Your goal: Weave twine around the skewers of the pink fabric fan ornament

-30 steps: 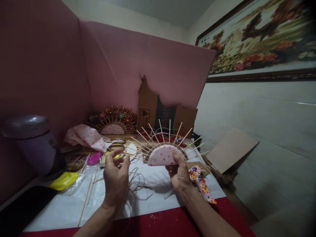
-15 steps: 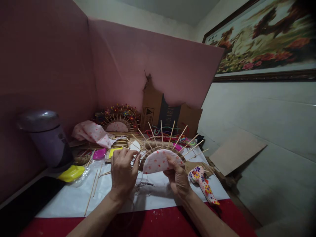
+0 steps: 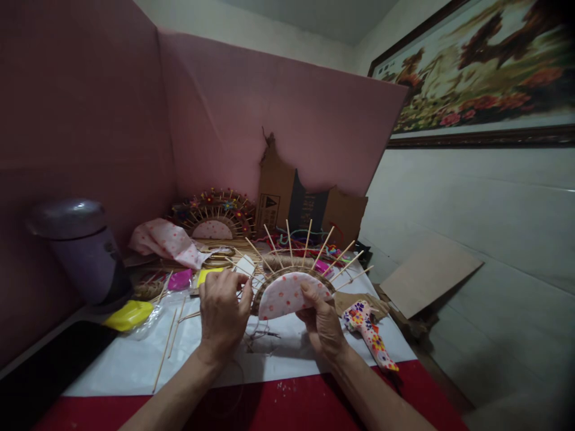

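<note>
A half-round woven piece, faced with pink dotted cloth and edged with brown twine, is held up above the table, its thin wooden sticks fanning out from the curved rim. My right hand grips its lower right part, thumb on the cloth and fingers behind. At its left end, my left hand is closed in a pinch among the leftmost sticks; what lies between its fingertips is too small to make out. A loose thread lies on the table beneath the piece.
On the right lies a flowered cloth shape. Loose sticks, a yellow packet and a purple cup-like container are left. Behind stand a finished-looking fan piece, a twine roll and torn cardboard.
The woven piece has tilted slightly, its sticks swinging a little to the left. My left hand has shifted only slightly, still pinched; my right hand keeps its grip.
</note>
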Available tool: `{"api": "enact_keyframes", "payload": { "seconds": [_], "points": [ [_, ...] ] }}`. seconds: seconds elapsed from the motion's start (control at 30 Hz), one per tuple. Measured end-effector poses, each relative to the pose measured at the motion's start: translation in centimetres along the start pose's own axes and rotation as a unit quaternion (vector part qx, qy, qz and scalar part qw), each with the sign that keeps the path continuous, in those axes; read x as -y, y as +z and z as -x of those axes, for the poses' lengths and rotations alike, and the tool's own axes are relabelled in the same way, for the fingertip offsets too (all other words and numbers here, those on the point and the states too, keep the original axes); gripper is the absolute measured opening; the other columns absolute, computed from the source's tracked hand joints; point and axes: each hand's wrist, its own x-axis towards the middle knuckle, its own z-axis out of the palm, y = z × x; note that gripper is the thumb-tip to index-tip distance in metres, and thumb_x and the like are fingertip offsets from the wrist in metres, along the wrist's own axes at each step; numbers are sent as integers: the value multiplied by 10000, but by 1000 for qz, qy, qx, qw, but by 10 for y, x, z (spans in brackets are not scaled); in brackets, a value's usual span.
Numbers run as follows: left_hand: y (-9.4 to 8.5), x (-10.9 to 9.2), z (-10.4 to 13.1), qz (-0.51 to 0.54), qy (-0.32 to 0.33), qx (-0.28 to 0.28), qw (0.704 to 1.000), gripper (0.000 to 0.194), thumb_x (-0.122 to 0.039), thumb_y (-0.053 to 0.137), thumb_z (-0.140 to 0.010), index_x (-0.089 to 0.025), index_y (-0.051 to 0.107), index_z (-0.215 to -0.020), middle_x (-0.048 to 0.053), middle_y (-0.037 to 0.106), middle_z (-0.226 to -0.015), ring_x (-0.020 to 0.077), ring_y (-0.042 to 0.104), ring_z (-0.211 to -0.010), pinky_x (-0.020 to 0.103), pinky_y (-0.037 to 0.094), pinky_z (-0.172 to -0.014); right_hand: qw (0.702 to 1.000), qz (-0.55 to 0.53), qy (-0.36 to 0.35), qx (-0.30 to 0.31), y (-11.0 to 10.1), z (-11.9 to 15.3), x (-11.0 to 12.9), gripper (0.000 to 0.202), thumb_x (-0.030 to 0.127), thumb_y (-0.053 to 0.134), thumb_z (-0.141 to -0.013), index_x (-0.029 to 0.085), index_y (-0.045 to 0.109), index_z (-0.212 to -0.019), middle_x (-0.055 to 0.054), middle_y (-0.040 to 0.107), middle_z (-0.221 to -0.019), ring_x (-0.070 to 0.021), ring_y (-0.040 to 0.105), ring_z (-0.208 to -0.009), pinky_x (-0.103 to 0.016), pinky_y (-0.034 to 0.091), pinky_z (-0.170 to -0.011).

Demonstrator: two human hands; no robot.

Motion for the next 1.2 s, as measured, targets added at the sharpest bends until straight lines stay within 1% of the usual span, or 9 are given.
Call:
{"api": "enact_keyframes", "payload": {
  "seconds": [0.27, 0.53, 0.6, 0.67, 0.77, 0.87, 0.93, 1.07, 1.2],
  "points": [
    [-4, 0, -1, -82, 3, -16, 997, 60, -214, 545, -794, -202, 566, -739, 48, 623, -736, 255, 486, -787, 352, 298, -692, 1000, -13, 6, -1, -2, -3, -1, 271, 281, 810, -510, 173, 621, -671, 70, 549, -520, -60, 432, -434, -180, 341, -413],
    [-4, 1, -1, -94, 2, -22, 995, 48, -208, 547, -788, -206, 567, -745, 42, 625, -755, 255, 488, -794, 373, 334, -735, 1000, -13, 13, 8, -1, -3, -1, 259, 272, 801, -518, 175, 621, -677, 74, 552, -534, -57, 457, -458, -173, 369, -436],
    [-3, 2, -2, -90, 4, -32, 995, 23, -204, 552, -780, -200, 571, -768, 51, 622, -766, 260, 490, -791, 384, 350, -739, 1000, -9, 10, 9, -1, -3, -1, 259, 277, 799, -517, 170, 613, -663, 75, 545, -527, -58, 455, -451, -179, 374, -438],
    [-3, 2, -2, -76, 22, -57, 995, 54, -192, 546, -781, -185, 581, -821, 74, 623, -819, 267, 495, -820, 399, 367, -756, 1000, -6, 8, 8, -1, -3, -1, 260, 286, 797, -521, 167, 604, -650, 76, 533, -516, -54, 440, -436, -181, 370, -434],
    [-5, -2, -2, -24, 90, -83, 992, 168, -166, 529, -798, -175, 597, -952, 98, 621, -988, 272, 498, -957, 427, 371, -840, 1000, 3, 11, 15, -1, -2, -1, 256, 292, 792, -537, 164, 605, -656, 74, 528, -515, -50, 423, -429, -171, 341, -415],
    [-8, -8, 1, 13, 159, -49, 986, 303, -173, 528, -817, -200, 579, -1115, 97, 576, -1171, 278, 440, -1124, 452, 343, -928, 999, 24, 20, 27, 0, 0, -2, 244, 297, 783, -554, 157, 611, -655, 70, 518, -505, -46, 404, -419, -165, 311, -400],
    [-8, -12, 2, 4, 176, -20, 984, 337, -204, 532, -826, -222, 580, -1159, 102, 512, -1276, 299, 367, -1209, 476, 321, -960, 998, 37, 32, 43, 0, 2, -3, 244, 309, 779, -560, 152, 626, -666, 63, 523, -511, -48, 407, -427, -170, 326, -411],
    [-8, -13, 2, -39, 155, -5, 987, 294, -256, 532, -837, -276, 640, -1109, 89, 405, -1379, 333, 276, -1273, 519, 291, -979, 995, 50, 49, 74, 1, 4, -4, 257, 336, 775, -575, 152, 652, -705, 47, 546, -547, -62, 434, -466, -185, 366, -450],
    [-8, -12, 1, -51, 140, -11, 989, 300, -282, 525, -845, -280, 644, -1120, 97, 409, -1368, 336, 279, -1267, 535, 283, -984, 994, 57, 51, 73, 0, 5, -4, 261, 343, 778, -572, 156, 652, -702, 45, 550, -550, -62, 423, -464, -180, 353, -437]
  ]
}}
